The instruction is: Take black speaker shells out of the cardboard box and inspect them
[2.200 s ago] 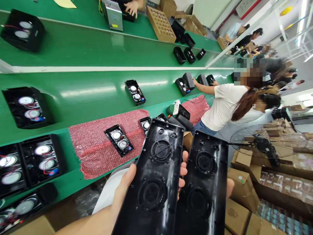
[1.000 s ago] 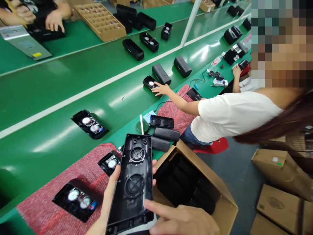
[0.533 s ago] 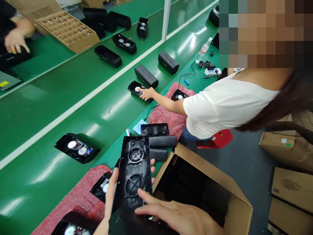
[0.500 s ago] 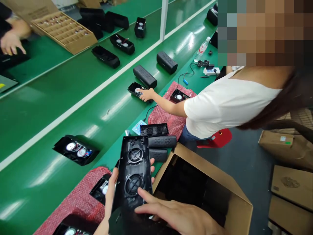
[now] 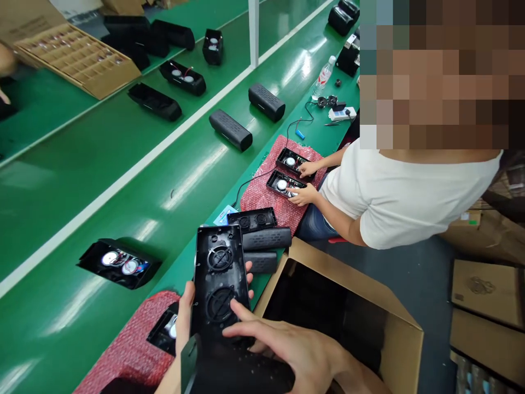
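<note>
A long black speaker panel (image 5: 213, 273), with two round cross-barred grilles, stands tilted in front of me. My left hand (image 5: 184, 312) grips it from behind, thumb on its left edge and fingertips round the right. Over its lower grille reaches my right hand (image 5: 283, 345), index and middle fingers apart and touching the panel. A second black casing piece (image 5: 241, 372) overlaps the panel's lower end, against my right hand, which seems to grip it; the thumb is hidden. An open cardboard box (image 5: 410, 355) stands beside and below my right hand.
On the green belt (image 5: 135, 164) lies an open speaker shell (image 5: 118, 262) with two drivers. Red bubble wrap (image 5: 127, 345) lies at the lower left, bearing another shell (image 5: 164, 328). Closed speakers (image 5: 266, 239) are beyond my left hand. A co-worker (image 5: 394, 191) in white handles two open shells.
The co-worker's hand has drawn a shell from the belt onto the bubble wrap, beside another. My view has shifted slightly. Both my hands keep nearly the same pose on the panel.
</note>
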`<state>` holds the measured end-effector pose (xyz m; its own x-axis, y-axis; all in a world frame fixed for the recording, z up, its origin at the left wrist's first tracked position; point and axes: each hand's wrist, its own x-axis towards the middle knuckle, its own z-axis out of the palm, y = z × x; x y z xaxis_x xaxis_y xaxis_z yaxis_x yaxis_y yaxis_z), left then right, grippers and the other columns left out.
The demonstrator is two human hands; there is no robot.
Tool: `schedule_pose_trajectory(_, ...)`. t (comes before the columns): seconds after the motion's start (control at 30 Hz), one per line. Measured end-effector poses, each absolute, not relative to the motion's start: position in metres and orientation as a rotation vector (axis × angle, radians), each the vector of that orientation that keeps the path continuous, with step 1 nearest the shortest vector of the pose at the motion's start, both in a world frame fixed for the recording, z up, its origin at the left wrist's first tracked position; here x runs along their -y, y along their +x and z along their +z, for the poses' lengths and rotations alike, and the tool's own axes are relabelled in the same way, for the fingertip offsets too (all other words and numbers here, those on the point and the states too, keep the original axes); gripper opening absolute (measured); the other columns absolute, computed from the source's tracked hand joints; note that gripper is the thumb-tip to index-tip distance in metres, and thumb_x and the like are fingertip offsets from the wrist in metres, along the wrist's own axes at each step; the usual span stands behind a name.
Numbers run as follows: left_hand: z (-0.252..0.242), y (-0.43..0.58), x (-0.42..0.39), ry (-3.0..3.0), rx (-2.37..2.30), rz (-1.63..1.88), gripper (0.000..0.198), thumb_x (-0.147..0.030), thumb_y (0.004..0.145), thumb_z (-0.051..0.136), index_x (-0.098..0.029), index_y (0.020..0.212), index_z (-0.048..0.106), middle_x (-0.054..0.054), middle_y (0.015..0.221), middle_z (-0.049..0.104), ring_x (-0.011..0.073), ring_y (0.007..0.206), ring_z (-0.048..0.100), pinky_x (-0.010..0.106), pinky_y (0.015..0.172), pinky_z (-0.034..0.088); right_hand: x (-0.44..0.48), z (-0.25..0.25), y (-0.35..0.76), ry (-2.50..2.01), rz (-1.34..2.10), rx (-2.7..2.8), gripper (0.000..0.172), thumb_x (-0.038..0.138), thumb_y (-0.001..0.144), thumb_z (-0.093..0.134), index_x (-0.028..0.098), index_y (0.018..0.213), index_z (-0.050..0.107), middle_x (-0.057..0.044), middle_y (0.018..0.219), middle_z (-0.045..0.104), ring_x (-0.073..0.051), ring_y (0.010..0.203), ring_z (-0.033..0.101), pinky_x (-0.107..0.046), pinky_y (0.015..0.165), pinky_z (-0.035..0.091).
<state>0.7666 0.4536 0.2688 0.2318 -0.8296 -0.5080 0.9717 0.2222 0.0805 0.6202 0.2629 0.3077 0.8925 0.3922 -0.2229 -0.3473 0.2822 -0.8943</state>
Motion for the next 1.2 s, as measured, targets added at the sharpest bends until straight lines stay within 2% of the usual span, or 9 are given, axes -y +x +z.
schedule_pose_trajectory(0.13,0.269,0.764,-0.454,0.453,-0.386,-1.287,0.078,-0.068,0.101,0.045,-0.012,0.155,0.054,0.016,0.160,0.054,0.0327,0.125,0.072,0.047,0.111,0.056,-0.261,0.308,0.619,-1.216,0.521,0.025,0.115,0.063,0.067,0.092,0.043,0.165,0.035,-0.010,0.180,0.009,-0.042,0.137,0.062,-0.052,0.111,0.054)
schedule_pose_trajectory(0.23,0.269,0.761,-0.455,0.498,-0.386,-1.294,0.082,-0.070,0.099,0.047,-0.011,0.155,0.054,0.018,0.158,0.056,0.0339,0.124,0.072,0.047,0.110,0.057,-0.262,0.309,0.617,-1.209,0.532,0.006,0.116,0.066,0.067,0.090,0.042,0.165,0.035,-0.012,0.180,0.010,-0.040,0.127,0.070,-0.049,0.109,0.056)
schedule_pose_trajectory(0.6,0.262,0.748,-0.462,0.478,-0.355,-1.215,0.078,-0.069,0.101,0.040,-0.012,0.150,0.061,0.018,0.148,0.065,0.0312,0.116,0.077,0.043,0.104,0.061,-0.274,0.305,0.613,-1.131,0.503,-0.030,0.119,0.061,0.062,0.096,0.039,0.164,0.038,-0.015,0.180,0.008,-0.035,0.123,0.073,-0.044,0.107,0.058)
schedule_pose_trajectory(0.7,0.258,0.747,-0.464,0.524,-0.348,-1.183,0.081,-0.070,0.100,0.041,-0.010,0.149,0.061,0.018,0.152,0.062,0.0319,0.119,0.075,0.042,0.105,0.060,-0.280,0.300,0.611,-1.133,0.504,-0.041,0.122,0.061,0.058,0.098,0.037,0.163,0.040,-0.015,0.180,0.008,-0.036,0.128,0.070,-0.045,0.108,0.057)
schedule_pose_trajectory(0.87,0.264,0.745,-0.469,0.496,-0.319,-1.176,0.083,-0.070,0.102,0.037,-0.007,0.151,0.058,0.020,0.146,0.066,0.0323,0.116,0.077,0.042,0.104,0.061,-0.286,0.302,0.609,-1.151,0.491,-0.049,0.121,0.059,0.059,0.099,0.036,0.163,0.041,-0.013,0.180,0.013,-0.041,0.148,0.051,-0.046,0.111,0.055)
schedule_pose_trajectory(0.97,0.263,0.746,-0.474,0.470,-0.295,-1.176,0.079,-0.067,0.103,0.039,-0.009,0.152,0.058,0.019,0.148,0.066,0.0335,0.119,0.075,0.043,0.105,0.061,-0.288,0.306,0.608,-1.144,0.471,-0.064,0.118,0.058,0.060,0.098,0.035,0.162,0.042,-0.013,0.178,0.020,-0.042,0.152,0.046,-0.047,0.109,0.055)
schedule_pose_trajectory(1.07,0.260,0.747,-0.475,0.549,-0.323,-1.146,0.070,-0.061,0.103,0.046,-0.009,0.147,0.063,0.022,0.146,0.067,0.0362,0.119,0.075,0.047,0.105,0.061,-0.288,0.307,0.609,-1.120,0.475,-0.084,0.117,0.056,0.061,0.098,0.033,0.162,0.044,-0.015,0.175,0.028,-0.041,0.145,0.054,-0.044,0.104,0.058)
schedule_pose_trajectory(1.13,0.261,0.746,-0.471,0.633,-0.397,-1.108,0.066,-0.058,0.103,0.050,-0.009,0.144,0.066,0.022,0.140,0.071,0.0370,0.120,0.075,0.050,0.108,0.059,-0.289,0.305,0.611,-1.057,0.481,-0.083,0.115,0.053,0.064,0.098,0.033,0.162,0.042,-0.017,0.174,0.027,-0.037,0.134,0.063,-0.040,0.098,0.061)
schedule_pose_trajectory(1.2,0.264,0.744,-0.465,0.708,-0.471,-1.088,0.065,-0.056,0.102,0.053,-0.008,0.144,0.065,0.022,0.133,0.075,0.0377,0.123,0.073,0.053,0.112,0.056,-0.293,0.302,0.614,-0.953,0.473,-0.082,0.111,0.048,0.068,0.097,0.033,0.162,0.041,-0.018,0.171,0.033,-0.032,0.124,0.070,-0.034,0.089,0.062)
